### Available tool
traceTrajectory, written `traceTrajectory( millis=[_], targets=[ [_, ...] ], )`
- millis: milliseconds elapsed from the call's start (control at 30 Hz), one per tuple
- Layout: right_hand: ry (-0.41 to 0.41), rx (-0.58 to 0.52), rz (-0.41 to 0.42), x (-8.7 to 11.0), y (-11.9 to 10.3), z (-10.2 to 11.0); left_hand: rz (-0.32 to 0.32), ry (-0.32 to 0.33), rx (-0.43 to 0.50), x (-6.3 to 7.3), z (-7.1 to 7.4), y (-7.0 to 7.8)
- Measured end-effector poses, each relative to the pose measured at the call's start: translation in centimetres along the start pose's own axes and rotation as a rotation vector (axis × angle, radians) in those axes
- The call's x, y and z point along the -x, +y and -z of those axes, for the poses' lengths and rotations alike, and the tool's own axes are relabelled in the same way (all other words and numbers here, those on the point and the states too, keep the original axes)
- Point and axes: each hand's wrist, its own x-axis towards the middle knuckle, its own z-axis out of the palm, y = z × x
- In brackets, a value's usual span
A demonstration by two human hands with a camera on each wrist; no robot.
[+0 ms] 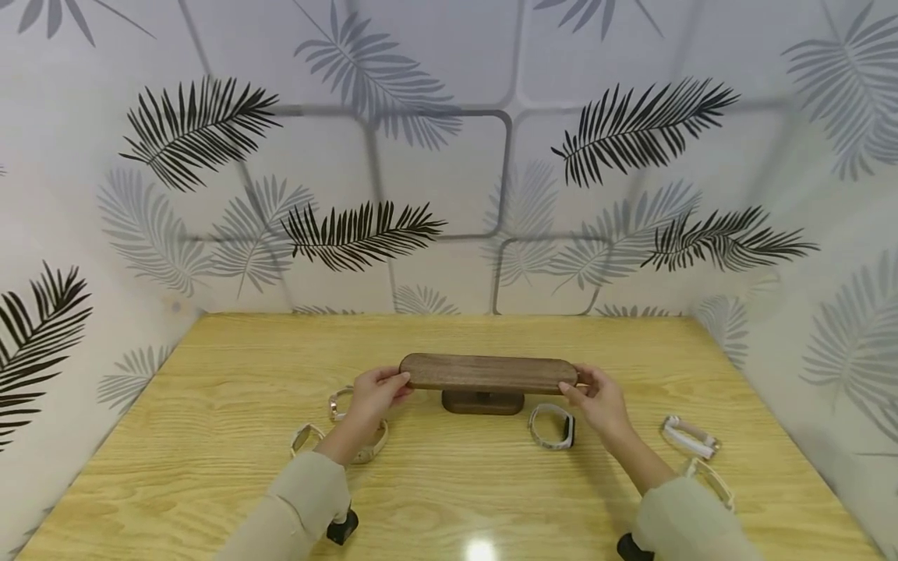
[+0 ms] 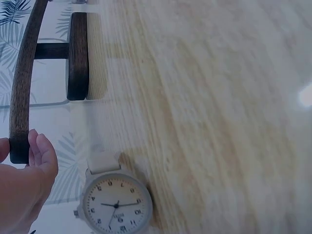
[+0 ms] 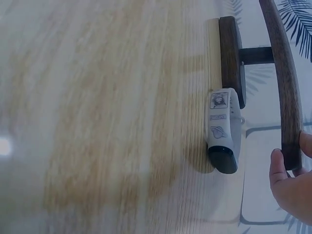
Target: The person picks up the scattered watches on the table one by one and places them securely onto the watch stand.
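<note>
A dark wooden T-shaped display stand (image 1: 491,372) stands on the table, its long bar raised on a short post above a rounded base (image 1: 482,402). My left hand (image 1: 375,393) pinches the bar's left end between thumb and fingers. At the opposite end, my right hand (image 1: 599,401) grips the bar the same way. Below the right half of the bar sits a pale printed smart band (image 3: 223,129) with a black screen, close to the base. In the left wrist view, a round-faced watch (image 2: 117,202) with a light strap lies near my left hand.
Around my left forearm are a light-strapped watch (image 1: 305,438) and a rose-gold-coloured one (image 1: 333,409). To the right of my right hand lie a white-and-tan watch strap (image 1: 691,438) and a cream one (image 1: 712,483). A leaf-patterned backdrop (image 1: 449,273) rises behind the wooden table (image 1: 449,499).
</note>
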Motion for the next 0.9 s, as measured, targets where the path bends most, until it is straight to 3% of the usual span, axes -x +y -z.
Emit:
traceTrajectory(
  millis=[400, 700, 900],
  targets=[
    [-0.051, -0.003, 0.033, 1.7, -0.2, -0.5, 0.02, -0.014, -0.015, 1.9, 1.8, -0.7],
    [-0.068, 0.001, 0.011, 3.5, -0.6, -0.6, -0.014, -0.009, -0.044, 3.6, 2.6, -0.8],
    [-0.067, 0.022, 0.025, 4.0, -0.4, -0.6, -0.03, -0.017, -0.049, 3.9, 2.8, -1.1]
  ],
)
